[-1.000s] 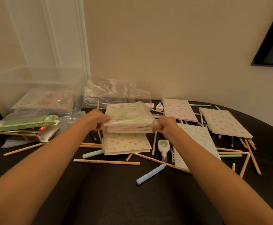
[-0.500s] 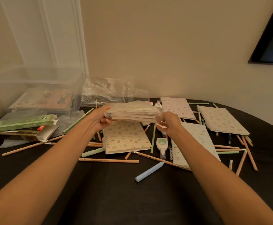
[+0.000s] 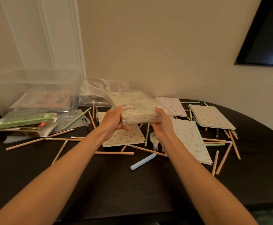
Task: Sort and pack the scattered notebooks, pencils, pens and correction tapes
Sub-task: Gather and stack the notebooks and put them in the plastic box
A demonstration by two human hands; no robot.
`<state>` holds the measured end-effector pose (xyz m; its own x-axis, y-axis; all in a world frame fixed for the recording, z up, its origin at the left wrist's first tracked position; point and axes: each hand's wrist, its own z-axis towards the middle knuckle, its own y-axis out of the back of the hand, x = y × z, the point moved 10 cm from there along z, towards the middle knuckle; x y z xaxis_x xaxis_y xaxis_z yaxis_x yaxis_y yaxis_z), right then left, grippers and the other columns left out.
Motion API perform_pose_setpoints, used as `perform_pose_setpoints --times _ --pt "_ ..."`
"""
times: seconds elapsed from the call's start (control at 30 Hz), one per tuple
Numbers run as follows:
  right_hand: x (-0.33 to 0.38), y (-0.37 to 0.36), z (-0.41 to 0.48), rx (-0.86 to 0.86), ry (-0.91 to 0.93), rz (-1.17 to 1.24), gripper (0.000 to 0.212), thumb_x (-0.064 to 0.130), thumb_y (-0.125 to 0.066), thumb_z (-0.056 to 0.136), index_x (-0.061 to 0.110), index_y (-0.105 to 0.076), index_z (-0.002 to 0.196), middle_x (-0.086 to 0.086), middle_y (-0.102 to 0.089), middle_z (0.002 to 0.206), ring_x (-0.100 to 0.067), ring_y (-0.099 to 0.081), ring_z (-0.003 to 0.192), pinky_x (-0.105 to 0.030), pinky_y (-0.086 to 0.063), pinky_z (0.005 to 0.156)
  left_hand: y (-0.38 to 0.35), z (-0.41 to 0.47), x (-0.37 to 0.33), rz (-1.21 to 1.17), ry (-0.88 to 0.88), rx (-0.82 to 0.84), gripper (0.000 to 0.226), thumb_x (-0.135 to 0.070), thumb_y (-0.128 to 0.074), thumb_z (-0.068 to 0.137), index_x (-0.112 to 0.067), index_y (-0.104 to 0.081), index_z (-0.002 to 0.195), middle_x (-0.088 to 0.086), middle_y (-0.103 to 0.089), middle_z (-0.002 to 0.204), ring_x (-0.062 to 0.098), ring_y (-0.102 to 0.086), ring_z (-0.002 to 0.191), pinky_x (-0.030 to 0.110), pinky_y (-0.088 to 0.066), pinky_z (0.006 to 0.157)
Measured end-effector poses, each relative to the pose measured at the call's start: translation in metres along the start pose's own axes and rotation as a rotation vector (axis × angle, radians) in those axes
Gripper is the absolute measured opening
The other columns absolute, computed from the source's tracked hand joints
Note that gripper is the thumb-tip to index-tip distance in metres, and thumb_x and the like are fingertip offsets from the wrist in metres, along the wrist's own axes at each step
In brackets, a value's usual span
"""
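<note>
A clear plastic bag holding a stack of notebooks [image 3: 137, 106] is lifted above the table, tilted with its top face toward me. My left hand [image 3: 113, 121] grips its left edge and my right hand [image 3: 162, 123] grips its right edge. Under it lies a cream spiral notebook [image 3: 126, 138]. More patterned notebooks lie flat to the right: one near me [image 3: 189, 140], one at the back [image 3: 171, 105], one far right [image 3: 211, 116]. Several wooden and green pencils [image 3: 114, 152] are scattered about. A correction tape [image 3: 153, 140] sits by my right wrist. A pale blue pen-like stick [image 3: 143, 161] lies in front.
A clear plastic bin [image 3: 35, 88] with printed packs inside stands at the back left. Green and brown pencil boxes [image 3: 21, 122] lie in front of it. Crumpled clear bags [image 3: 100, 91] rest against the wall. The dark round table [image 3: 100, 184] ends close to my body.
Both hands have raised the bagged notebook stack off the cream notebook and tipped it from edge-on to face-up, bringing it slightly toward me.
</note>
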<state>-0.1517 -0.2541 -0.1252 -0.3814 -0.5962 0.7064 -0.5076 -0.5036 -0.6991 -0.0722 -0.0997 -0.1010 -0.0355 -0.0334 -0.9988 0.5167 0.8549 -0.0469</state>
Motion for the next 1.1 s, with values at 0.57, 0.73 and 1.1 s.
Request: perform_pose_setpoints --times 0.57,0.73,1.1 --pt "0.009 -0.106 0.085 -0.04 -0.047 0.103 0.009 0.001 -0.057 0.08 0.008 -0.054 0.084 -0.008 -0.055 0.088 -0.02 -0.054 0.084 -0.029 -0.051 0.067 0.02 0.04 -0.15 1.432 -1.039 0.186 0.042 -0.022 -0.032 0.095 -0.003 -0.052 0.127 0.018 -0.056 0.125 0.033 -0.055 0.112 0.04 -0.045 0.088" --pt "0.016 -0.16 0.103 -0.04 -0.112 0.054 0.006 0.004 -0.055 0.082 0.009 -0.057 0.08 -0.006 -0.061 0.08 -0.019 -0.059 0.07 -0.021 -0.053 0.05 0.044 0.057 -0.173 1.651 -1.098 0.405 0.059 -0.026 -0.049 0.083 0.003 -0.042 0.134 0.025 -0.05 0.132 0.035 -0.054 0.116 0.04 -0.043 0.096" --pt "-0.026 -0.306 0.12 0.007 -0.377 -0.179 0.016 0.005 -0.056 0.081 0.004 -0.055 0.097 -0.01 -0.056 0.09 -0.022 -0.055 0.082 -0.029 -0.052 0.063 0.144 0.085 -0.249 1.865 -1.005 0.398 0.074 -0.037 -0.074 0.072 0.004 -0.049 0.129 0.022 -0.051 0.132 0.03 -0.051 0.121 0.039 -0.042 0.098"
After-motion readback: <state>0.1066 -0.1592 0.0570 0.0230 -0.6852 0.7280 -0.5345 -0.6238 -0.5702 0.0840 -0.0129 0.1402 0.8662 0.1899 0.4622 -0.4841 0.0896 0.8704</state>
